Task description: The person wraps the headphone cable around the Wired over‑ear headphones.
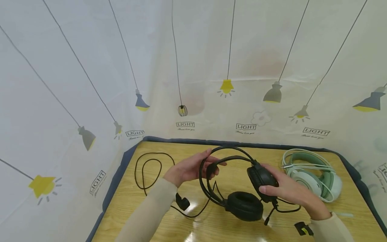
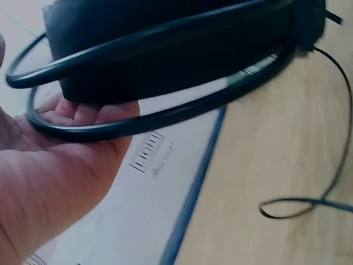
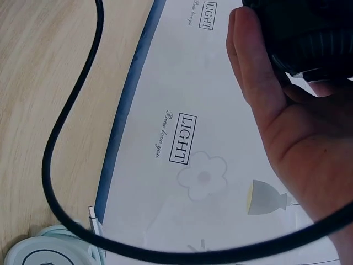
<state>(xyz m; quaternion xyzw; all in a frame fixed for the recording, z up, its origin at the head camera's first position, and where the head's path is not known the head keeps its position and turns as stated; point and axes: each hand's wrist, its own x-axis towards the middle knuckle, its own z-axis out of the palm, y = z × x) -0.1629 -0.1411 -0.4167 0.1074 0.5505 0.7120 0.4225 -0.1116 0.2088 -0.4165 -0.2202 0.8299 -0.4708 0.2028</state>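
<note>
Tabletop (image 1: 169, 232) wood lies nearest you, with room between your sleeves for lowering things. Just above it, the headset (image 1: 261, 181) sits tilted between your hands, its lower ear cup (image 1: 243, 208) toward you; you cannot tell whether that cup touches the wood. Your right hand (image 1: 285, 186) grips the upper cup, thumb in front and fingers behind, spread about as wide as the cup. Your left hand (image 1: 191, 169) holds the headband (image 1: 203, 183), fingers loosely curved through the hoop. The step in hand looks like steadying the headset with both hands; the next move seems to call for moving them together, minding the microphone (image 1: 266, 221) below the cups. Leftward, the cable (image 1: 155, 153) loops across the wood and could snag your sleeve. Past your right wrist, the green headphones (image 1: 335, 185) narrow your room on that side. Farther back, the blue border (image 1: 193, 140) follows the table's edge, and the printed cloth (image 1: 205, 67) rises behind it
</note>
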